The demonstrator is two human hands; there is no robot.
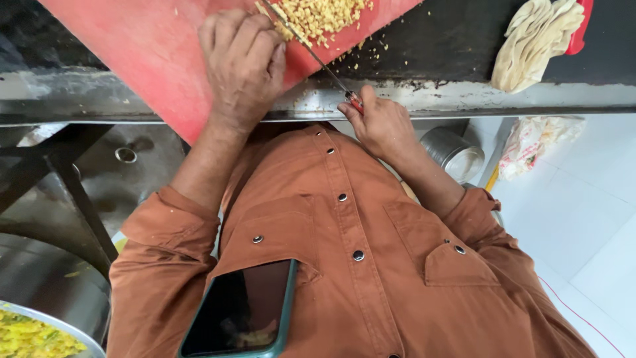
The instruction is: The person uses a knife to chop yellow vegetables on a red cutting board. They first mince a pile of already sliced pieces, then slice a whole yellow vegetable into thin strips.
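Left hand (244,63): we see it pressed knuckles-up on the red cutting board (152,46), fingers curled beside the chopped yellow pieces (321,14).
Right hand (381,122): its grip is closed round the knife (311,53) handle at the surface (464,96) edge.
Knife: blade lies slanted across the pieces.

Top edge crops chopping board (152,53), chopped pile (321,14).

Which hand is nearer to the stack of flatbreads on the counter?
The right hand is nearer: it grips the knife at the counter edge, left of the flatbreads. The left hand rests farther away on the red cutting board.
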